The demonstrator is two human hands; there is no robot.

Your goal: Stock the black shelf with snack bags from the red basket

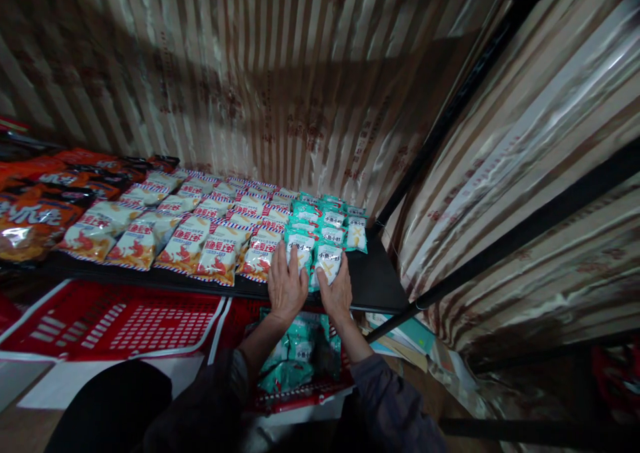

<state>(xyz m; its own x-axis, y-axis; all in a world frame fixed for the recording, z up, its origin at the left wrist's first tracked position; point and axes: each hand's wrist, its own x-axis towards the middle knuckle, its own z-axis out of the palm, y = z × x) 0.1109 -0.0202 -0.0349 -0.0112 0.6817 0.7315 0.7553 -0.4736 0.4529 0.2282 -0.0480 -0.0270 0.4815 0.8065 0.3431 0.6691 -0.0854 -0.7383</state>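
Two green-and-white snack packets, a left one (301,246) and a right one (329,261), lie side by side at the front edge of a black shelf (383,283). My left hand (289,285) rests on the left packet with its fingers stretched forward over it. Against the right packet's outer side lies my right hand (336,291), its thumb on the packet's lower front and its fingers along the edge. Behind them stand rows of more green packets (333,218). White packets with red print (217,250) fill the shelf to the left.
Orange snack bags (40,216) sit at the far left. Below the shelf are a red basket (150,326) and another holding green packets (300,346). A black metal post (450,276) slants across the right, before striped curtains (300,93).
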